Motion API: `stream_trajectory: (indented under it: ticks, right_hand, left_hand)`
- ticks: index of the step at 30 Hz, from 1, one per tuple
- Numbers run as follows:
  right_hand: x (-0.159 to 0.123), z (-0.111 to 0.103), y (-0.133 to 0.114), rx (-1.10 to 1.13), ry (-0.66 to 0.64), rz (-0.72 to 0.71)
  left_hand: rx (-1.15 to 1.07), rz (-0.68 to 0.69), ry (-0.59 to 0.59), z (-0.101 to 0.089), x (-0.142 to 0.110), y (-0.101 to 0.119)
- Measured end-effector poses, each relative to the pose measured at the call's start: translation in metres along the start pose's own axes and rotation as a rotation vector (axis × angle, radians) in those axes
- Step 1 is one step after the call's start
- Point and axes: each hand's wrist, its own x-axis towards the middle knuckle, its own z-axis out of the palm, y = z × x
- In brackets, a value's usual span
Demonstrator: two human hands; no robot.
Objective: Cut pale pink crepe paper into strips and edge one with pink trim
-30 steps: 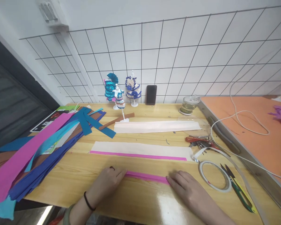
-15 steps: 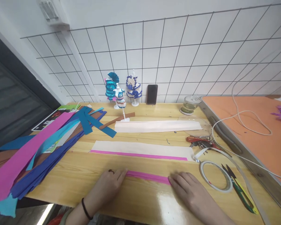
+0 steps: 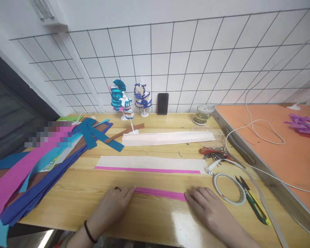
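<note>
A narrow folded strip of pink crepe paper [image 3: 160, 193] lies along the front of the wooden table. My left hand [image 3: 115, 205] is closed on its left end, fingertips pressed together against the table. The right end is pinched under the fingers of my right hand [image 3: 208, 206]; the strip runs taut between them. Just beyond lies a white paper strip [image 3: 150, 162] with a pink band [image 3: 144, 169] along its near edge. Another white strip [image 3: 167, 138] rests farther back.
Crepe paper strips in several colours, including a blue bundle [image 3: 49, 181], cover the left side. At right are a tape roll [image 3: 215, 187], green-handled thread snips [image 3: 253, 203] and a white cable [image 3: 263, 172]. Small decorated dress stands [image 3: 144, 100] and a phone [image 3: 162, 103] stand at the back.
The camera view has turned slightly right, so the table things sit farther left. Both hands still hold the pink strip's ends, with little visible movement.
</note>
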Motion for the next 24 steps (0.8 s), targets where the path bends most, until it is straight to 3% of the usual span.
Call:
stream_trajectory:
  ticks: [13, 24]
  right_hand:
    - [-0.013, -0.005, 0.007, -0.036, -0.016, 0.002]
    - [-0.039, 0.005, 0.014, -0.048, -0.085, 0.123]
  left_hand:
    - [-0.019, 0.015, 0.008, 0.004, 0.0, -0.003]
    - [-0.03, -0.001, 0.032, 0.012, -0.002, -0.004]
